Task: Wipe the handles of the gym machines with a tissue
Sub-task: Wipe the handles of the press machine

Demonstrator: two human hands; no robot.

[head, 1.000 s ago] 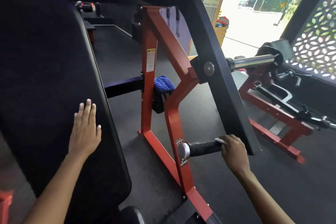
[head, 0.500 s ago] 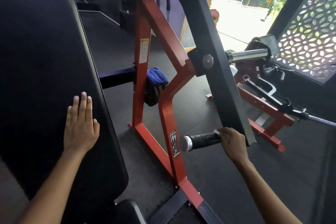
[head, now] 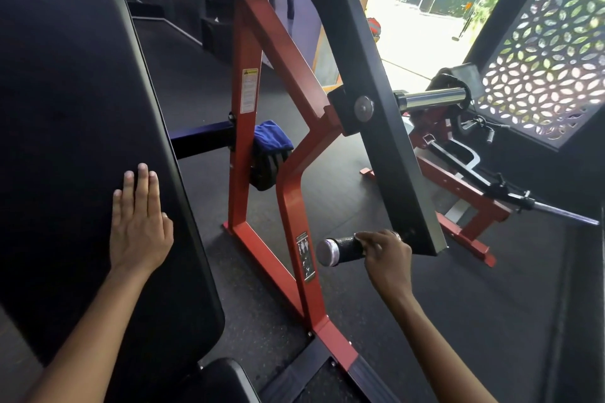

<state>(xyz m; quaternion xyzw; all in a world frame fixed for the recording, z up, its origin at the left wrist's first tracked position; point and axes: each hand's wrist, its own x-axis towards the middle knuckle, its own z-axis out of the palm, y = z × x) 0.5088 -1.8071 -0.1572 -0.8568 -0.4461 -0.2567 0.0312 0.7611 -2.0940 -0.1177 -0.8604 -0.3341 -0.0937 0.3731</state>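
Observation:
A short black handle with a silver end cap sticks out from the foot of the machine's black lever arm. My right hand grips the handle around its middle, fingers curled over it. A sliver of white tissue shows between the fingers; most of it is hidden under the hand. My left hand rests flat on the black back pad, fingers straight and together.
The red steel frame stands between the pad and the handle, with a blue cloth draped on a black part. A chrome weight peg juts right. Another red machine with a bar sits at the right. Black rubber floor all around.
My right hand has slid along the handle toward the silver end cap, leaving less black grip uncovered. The left hand stays flat on the pad. The view has tilted slightly.

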